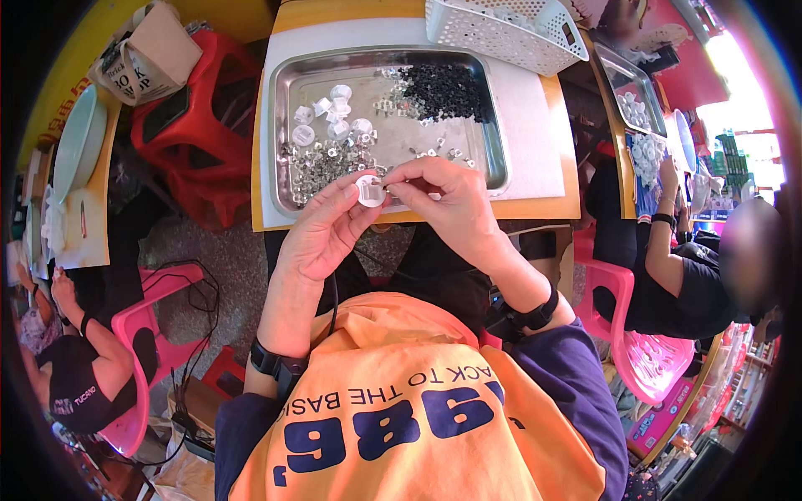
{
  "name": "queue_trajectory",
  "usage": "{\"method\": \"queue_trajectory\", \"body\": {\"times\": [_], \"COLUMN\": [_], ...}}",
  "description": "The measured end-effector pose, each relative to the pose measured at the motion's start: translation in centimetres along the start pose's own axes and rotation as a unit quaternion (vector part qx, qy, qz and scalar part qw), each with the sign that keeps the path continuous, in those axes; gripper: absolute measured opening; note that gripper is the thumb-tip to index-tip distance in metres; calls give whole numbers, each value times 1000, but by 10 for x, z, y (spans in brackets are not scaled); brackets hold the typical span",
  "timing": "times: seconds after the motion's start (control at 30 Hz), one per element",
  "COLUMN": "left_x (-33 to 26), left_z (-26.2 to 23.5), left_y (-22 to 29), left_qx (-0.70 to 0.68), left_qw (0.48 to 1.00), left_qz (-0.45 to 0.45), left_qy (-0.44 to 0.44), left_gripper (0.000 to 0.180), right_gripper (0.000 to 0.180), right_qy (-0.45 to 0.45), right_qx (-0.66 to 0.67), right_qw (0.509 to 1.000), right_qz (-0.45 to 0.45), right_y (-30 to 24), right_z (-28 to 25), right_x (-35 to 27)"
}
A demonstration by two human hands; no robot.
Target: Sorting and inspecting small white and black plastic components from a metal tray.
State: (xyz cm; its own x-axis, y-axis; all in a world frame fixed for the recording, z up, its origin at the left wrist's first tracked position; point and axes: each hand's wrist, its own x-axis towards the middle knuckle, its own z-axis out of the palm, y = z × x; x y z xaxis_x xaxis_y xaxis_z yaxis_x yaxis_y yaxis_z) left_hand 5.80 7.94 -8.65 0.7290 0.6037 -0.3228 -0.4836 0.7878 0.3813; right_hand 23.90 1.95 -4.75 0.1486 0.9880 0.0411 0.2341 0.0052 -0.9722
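From the head camera, the left hand (pixel 322 230) holds a small round white cap (pixel 369 190) between thumb and fingertips, its fingers closed on the cap's rim. The right hand (pixel 443 200) meets it from three o'clock, its fingers pinched together against the cap's edge; they seem to hold a tiny metal piece, though it is too small to tell for sure. Both hands hover just over the near edge of the table (pixel 535 204), at the six o'clock side of a steel tray (pixel 288 134).

Inside the tray, a heap of small black parts (pixel 443 90) lies toward one o'clock, a cluster of white caps (pixel 334 117) sits near eleven o'clock, and a spread of small silvery metal parts (pixel 322 163) lies toward seven o'clock, just above the hands. A white plastic basket (pixel 501 33) stands beyond the tray at one o'clock of it. A red plastic stool (pixel 196 125) stands at nine o'clock of the table. Another person's arm (pixel 668 242) shows at three o'clock, beside a pink chair (pixel 635 351).
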Motion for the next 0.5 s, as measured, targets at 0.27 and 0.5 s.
{"method": "queue_trajectory", "body": {"times": [0.27, 0.5], "left_x": [3, 6], "left_z": [2, -3], "left_y": [-2, -2], "left_qx": [22, 33], "left_qw": [999, 997], "left_qz": [32, 64], "left_qy": [2, 15], "left_gripper": [30, 28], "right_gripper": [11, 21], "right_qy": [21, 13], "right_qx": [-128, -212], "right_qw": [979, 945], "right_qz": [-154, -249], "right_y": [4, 5], "right_z": [7, 7], "right_x": [6, 4]}}
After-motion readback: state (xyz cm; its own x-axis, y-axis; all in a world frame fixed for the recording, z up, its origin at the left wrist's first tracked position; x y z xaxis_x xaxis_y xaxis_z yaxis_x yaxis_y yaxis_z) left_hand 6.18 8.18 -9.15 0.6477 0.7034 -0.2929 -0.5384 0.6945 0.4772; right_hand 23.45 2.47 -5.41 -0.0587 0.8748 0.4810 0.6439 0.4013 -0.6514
